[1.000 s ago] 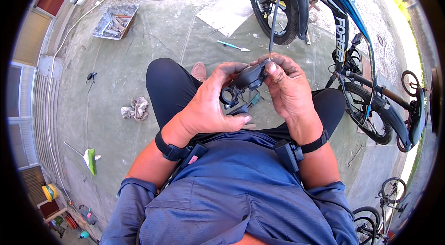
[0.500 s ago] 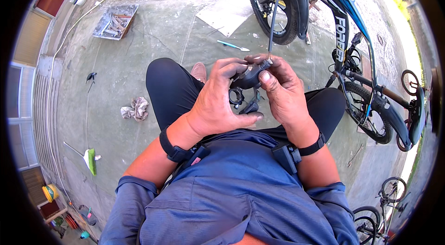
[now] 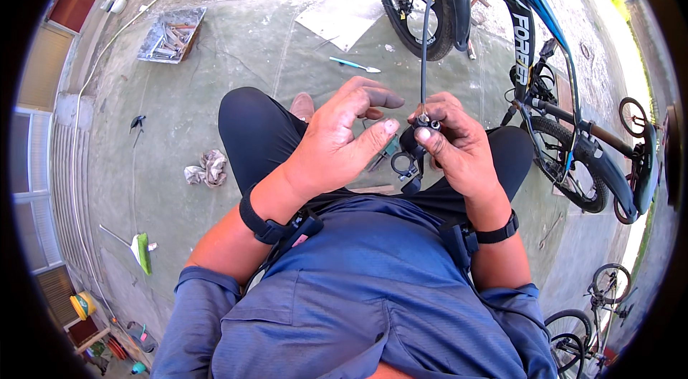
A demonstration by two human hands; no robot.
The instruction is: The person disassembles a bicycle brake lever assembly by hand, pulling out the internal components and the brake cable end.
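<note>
Between thumb and fingers, my right hand [image 3: 459, 139] grips a black bicycle gear shifter [image 3: 410, 141] at its upper end, where a grey cable housing [image 3: 426, 42] meets it. The shifter's ring clamp [image 3: 402, 163] and lower lever hang below the fingertips, over my lap. The housing rises from there and curves toward the front of the bicycle. My left hand [image 3: 340, 132] is open just left of the shifter, thumb and fingers apart, holding nothing. A greenish object [image 3: 385, 153] shows partly behind the hands; its kind is unclear.
A blue-and-black bicycle [image 3: 522, 35] stands at the right, its front wheel [image 3: 423, 28] just ahead. On the green ground sheet lie a metal tray [image 3: 203, 19] of tools, a turquoise-handled brush-like tool [image 3: 351, 64], a crumpled rag [image 3: 208, 168] and a green-and-white packet [image 3: 142, 253].
My left hand has let go of the shifter and moved slightly left, its fingers opening. The shifter has swung upright and lower in my right hand, its clamp ring moving right.
</note>
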